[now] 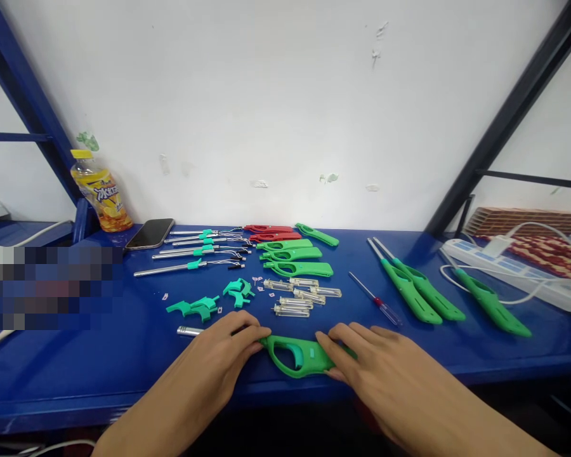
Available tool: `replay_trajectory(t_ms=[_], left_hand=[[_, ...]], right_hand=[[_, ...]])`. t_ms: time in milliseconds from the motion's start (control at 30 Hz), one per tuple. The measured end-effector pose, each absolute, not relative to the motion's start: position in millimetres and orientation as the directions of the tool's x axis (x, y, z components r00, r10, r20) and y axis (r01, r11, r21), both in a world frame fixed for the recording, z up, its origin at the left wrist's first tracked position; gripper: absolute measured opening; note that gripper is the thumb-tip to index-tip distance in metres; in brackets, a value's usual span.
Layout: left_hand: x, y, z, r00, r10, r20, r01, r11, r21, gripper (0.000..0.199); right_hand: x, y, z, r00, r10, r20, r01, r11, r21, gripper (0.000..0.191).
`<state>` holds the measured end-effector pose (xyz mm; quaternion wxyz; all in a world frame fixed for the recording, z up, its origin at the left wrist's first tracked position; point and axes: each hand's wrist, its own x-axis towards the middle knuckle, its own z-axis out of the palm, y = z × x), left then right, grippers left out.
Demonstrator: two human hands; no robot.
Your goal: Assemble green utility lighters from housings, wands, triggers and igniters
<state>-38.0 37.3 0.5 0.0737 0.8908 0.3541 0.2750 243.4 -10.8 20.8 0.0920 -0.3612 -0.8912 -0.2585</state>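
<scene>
A green long-nosed gas lighter [309, 357] lies across the table's front edge between my hands. My left hand [235, 346] pinches its neck end, and a metal tube [189, 331] sticks out past the fingers to the left. Around the handle's right end my right hand [361, 352] is closed. A teal trigger [295, 355] shows inside the handle's loop. Just beyond are loose teal triggers [202, 308], clear fuel tanks [292, 311] and tiny pinkish pieces [219, 310]. Farther back lie metal tubes with wires [166, 270], green handle shells [299, 270] and red shells [278, 238].
A screwdriver [385, 310] lies right of the tanks. Several whole green lighters [416, 298] rest farther right, near a white power strip [518, 270] with cables. At the back left are a phone [150, 234] and a drink bottle [102, 193]. A white wall [285, 114] stands behind the blue table [137, 355].
</scene>
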Motion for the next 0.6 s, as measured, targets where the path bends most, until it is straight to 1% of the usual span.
replay_trajectory(t_ms=[133,233,400,533,600], left_hand=[[-37.4,37.9,-0.5,0.609,0.667,0.429,0.574,-0.744,0.343,0.038],[-37.3,39.8,-2.8,0.613,0.655,0.441,0.557,-0.755,0.347,0.036],[-38.5,41.8,-2.7,0.642,0.615,0.458,0.555,-0.785,0.276,0.038],[-37.0,38.3,-1.3,0.651,0.611,0.45,0.571,-0.785,0.24,0.042],[-35.3,35.5,-0.2,0.654,0.62,0.434,0.579,-0.779,0.24,0.046]], right_hand=[[242.8,-12.0,21.6,-0.714,0.615,0.333,0.699,0.613,0.368,0.024],[242.5,-12.6,22.4,-0.704,0.629,0.33,0.71,0.611,0.351,0.028],[242.1,-14.1,20.0,-0.669,0.664,0.332,0.743,0.592,0.312,0.027],[241.6,-19.3,6.9,-0.648,0.619,0.444,0.762,0.542,0.355,0.05],[241.6,-22.9,-2.2,-0.613,0.608,0.505,0.79,0.5,0.356,0.053]])
